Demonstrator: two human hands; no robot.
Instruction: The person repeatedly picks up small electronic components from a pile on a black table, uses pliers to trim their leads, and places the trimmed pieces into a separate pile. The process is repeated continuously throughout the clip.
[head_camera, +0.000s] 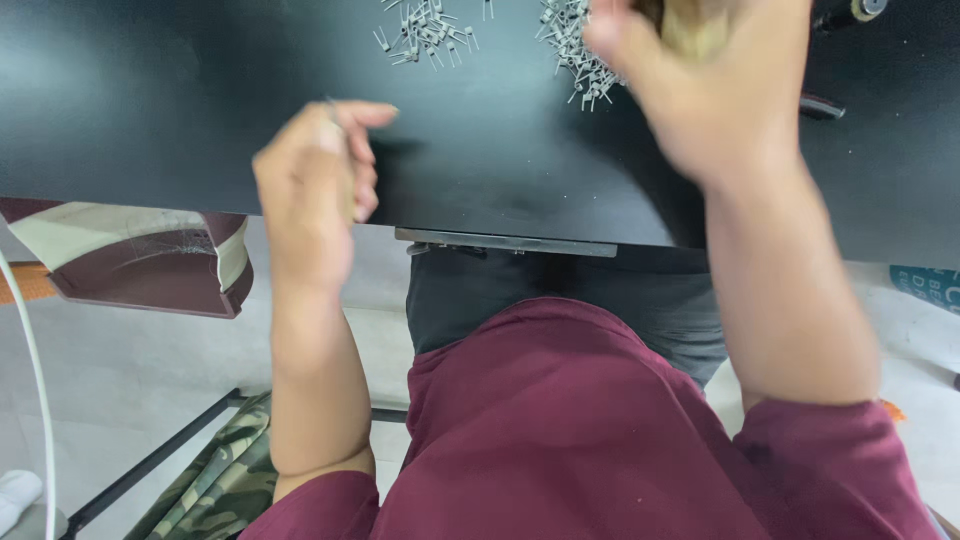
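Observation:
My left hand (318, 175) hovers over the near edge of a black table (150, 100), fingers curled, thumb and forefinger pinching what looks like a thin metal pin. My right hand (700, 70) is raised over the table's far side and wraps a tan, rounded object (695, 30) that is blurred and mostly hidden. Two heaps of small grey metal pins lie on the table: one pile (425, 30) left of centre, another pile (580, 50) partly under my right hand.
A dark tool with a brass end (850, 12) and a small dark piece (820, 106) lie at the table's right. Under the table edge is a metal bracket (505, 241). A maroon-and-cream box (140, 260), camouflage cloth (215, 480) and white cable (30, 350) sit lower left.

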